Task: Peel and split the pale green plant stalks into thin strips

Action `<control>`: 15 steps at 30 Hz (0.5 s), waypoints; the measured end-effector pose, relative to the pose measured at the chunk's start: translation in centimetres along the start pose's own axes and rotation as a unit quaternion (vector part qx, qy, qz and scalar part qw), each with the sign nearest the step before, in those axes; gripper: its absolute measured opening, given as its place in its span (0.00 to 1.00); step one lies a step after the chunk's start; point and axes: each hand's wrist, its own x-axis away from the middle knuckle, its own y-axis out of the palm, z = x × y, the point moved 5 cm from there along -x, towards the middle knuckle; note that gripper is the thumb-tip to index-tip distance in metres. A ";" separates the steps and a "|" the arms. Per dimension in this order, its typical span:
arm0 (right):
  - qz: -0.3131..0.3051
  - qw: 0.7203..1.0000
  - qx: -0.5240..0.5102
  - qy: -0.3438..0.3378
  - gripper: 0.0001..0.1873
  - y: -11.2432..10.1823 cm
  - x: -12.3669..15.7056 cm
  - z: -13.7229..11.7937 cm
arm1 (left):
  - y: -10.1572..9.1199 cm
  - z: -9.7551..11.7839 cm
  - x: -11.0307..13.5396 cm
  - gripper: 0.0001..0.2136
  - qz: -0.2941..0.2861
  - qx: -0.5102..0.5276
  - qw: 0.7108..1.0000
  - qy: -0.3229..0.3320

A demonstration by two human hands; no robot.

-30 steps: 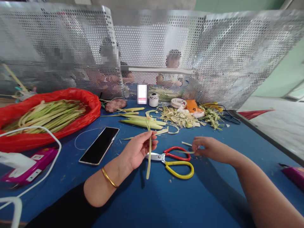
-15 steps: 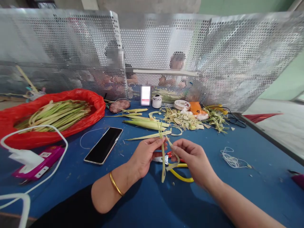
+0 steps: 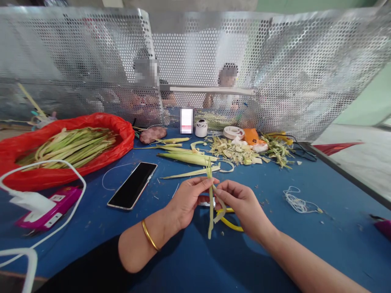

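My left hand [image 3: 191,199] pinches a narrow pale-green leaf strip [image 3: 211,217] between thumb and fingers, its ends sticking out above and below. My right hand [image 3: 240,199] is closed on a second strip end [image 3: 220,215], which curls down beside the first and meets it at my left fingertips. Whether the two strips are knotted or only crossed there I cannot tell. Beneath my hands on the table lie pliers with yellow handles [image 3: 232,224], partly covered by my fingers. Just beyond my hands rest several green husk leaves [image 3: 186,158].
A red plastic bag [image 3: 122,154] of leaf strips [image 3: 76,146] stands left, near a phone [image 3: 132,186] and a purple power strip [image 3: 50,209]. Leaf scraps [image 3: 235,150], a tape roll [image 3: 233,132] and a white jar [image 3: 201,128] line the back before a perforated metal screen [image 3: 195,53]. White string [image 3: 301,201] lies right.
My right hand has moved left, closer to my left hand. The two strips, spread apart above my fingers before, now lie closer together.
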 end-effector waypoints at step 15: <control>-0.074 0.994 -0.020 0.074 0.17 0.8 0.1 1.8 | -1.6 2.2 -0.3 0.06 0.071 0.123 0.989 0.046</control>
